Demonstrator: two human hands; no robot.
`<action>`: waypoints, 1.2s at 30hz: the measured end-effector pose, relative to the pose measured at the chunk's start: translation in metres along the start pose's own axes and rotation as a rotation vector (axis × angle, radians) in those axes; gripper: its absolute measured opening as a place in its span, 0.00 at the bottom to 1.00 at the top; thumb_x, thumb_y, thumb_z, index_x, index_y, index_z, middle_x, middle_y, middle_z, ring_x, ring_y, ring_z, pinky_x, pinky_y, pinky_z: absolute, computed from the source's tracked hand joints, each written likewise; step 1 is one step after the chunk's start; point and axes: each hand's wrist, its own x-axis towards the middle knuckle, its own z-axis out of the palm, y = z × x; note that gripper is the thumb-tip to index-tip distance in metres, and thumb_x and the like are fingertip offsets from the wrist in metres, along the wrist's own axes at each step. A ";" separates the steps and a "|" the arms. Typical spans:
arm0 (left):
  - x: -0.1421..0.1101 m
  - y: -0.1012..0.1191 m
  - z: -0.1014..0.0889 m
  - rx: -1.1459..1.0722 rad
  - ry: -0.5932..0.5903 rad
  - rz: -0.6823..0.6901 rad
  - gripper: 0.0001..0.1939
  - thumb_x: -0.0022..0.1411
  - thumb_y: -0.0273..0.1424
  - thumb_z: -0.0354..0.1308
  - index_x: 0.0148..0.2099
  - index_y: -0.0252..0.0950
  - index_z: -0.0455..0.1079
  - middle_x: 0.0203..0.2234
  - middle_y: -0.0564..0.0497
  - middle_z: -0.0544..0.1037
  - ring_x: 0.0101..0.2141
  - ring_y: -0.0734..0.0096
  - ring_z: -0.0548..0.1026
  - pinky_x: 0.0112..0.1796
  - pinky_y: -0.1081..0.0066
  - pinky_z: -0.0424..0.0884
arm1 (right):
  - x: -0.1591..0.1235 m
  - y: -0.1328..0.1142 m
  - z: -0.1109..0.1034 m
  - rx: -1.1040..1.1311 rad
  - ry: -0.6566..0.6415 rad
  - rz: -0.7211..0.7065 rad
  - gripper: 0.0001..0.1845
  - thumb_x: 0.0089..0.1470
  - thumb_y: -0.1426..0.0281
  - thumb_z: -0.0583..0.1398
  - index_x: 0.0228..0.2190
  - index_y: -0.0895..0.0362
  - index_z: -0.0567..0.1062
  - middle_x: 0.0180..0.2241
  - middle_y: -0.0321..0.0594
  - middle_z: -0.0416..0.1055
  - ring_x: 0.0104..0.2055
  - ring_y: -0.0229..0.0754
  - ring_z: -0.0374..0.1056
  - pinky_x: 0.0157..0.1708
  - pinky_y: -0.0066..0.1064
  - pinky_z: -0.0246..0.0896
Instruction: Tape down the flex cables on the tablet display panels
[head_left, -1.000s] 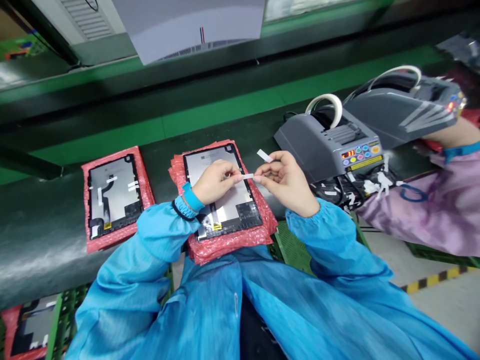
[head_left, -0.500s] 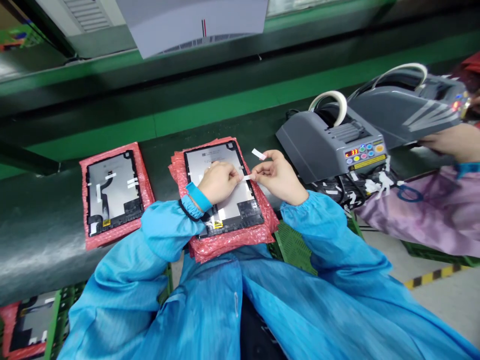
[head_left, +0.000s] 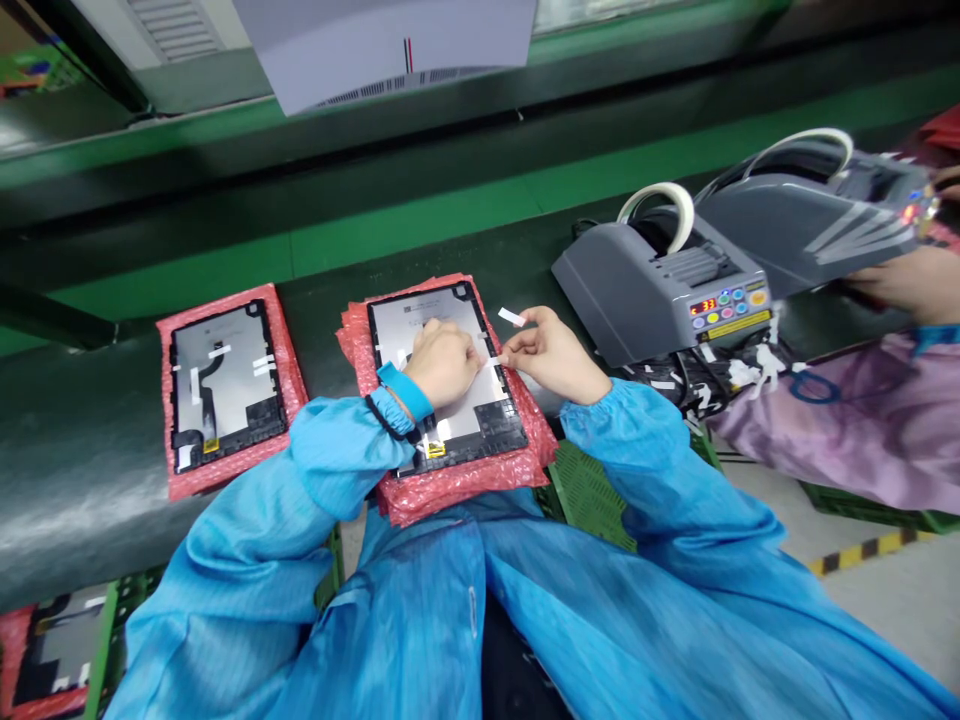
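Right fingers [head_left: 514,344], closed together, pinch white strip [head_left: 492,362].

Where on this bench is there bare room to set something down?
Widest: the bench left of the left panel. A narrow strip lies between the two red wraps, and another patch beyond the right panel, left of the nearer dispenser. Crowded: over the right panel, under both hands, and rightward, with two dispensers, cables and a co-worker's sleeve.

The left arm [head_left: 300,480] and right arm [head_left: 660,470] are extended forward and angled inward. The left hand [head_left: 442,365] is held palm down, fingers curled; the right hand [head_left: 551,355] is positioned just beside it, thumb and finger pinched together.
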 end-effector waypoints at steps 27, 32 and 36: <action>0.004 -0.008 -0.022 -0.152 0.104 0.167 0.08 0.61 0.33 0.56 0.31 0.36 0.70 0.28 0.51 0.73 0.37 0.65 0.68 0.44 0.64 0.62 | -0.011 -0.021 -0.011 -0.205 -0.199 -0.301 0.19 0.55 0.53 0.54 0.26 0.56 0.66 0.24 0.34 0.61 0.30 0.37 0.57 0.31 0.30 0.52; 0.009 -0.013 -0.016 -0.118 0.054 0.081 0.07 0.62 0.29 0.55 0.31 0.35 0.69 0.28 0.51 0.73 0.36 0.65 0.68 0.45 0.63 0.62 | -0.007 -0.015 -0.013 -0.250 -0.081 -0.240 0.18 0.53 0.54 0.56 0.30 0.58 0.71 0.27 0.38 0.68 0.31 0.39 0.61 0.32 0.32 0.55; 0.012 -0.015 -0.016 -0.109 -0.010 0.056 0.09 0.63 0.31 0.54 0.31 0.35 0.70 0.28 0.50 0.74 0.35 0.65 0.69 0.44 0.63 0.63 | -0.003 -0.012 -0.013 -0.193 -0.051 -0.195 0.18 0.49 0.55 0.60 0.30 0.57 0.71 0.27 0.38 0.70 0.28 0.38 0.61 0.30 0.31 0.56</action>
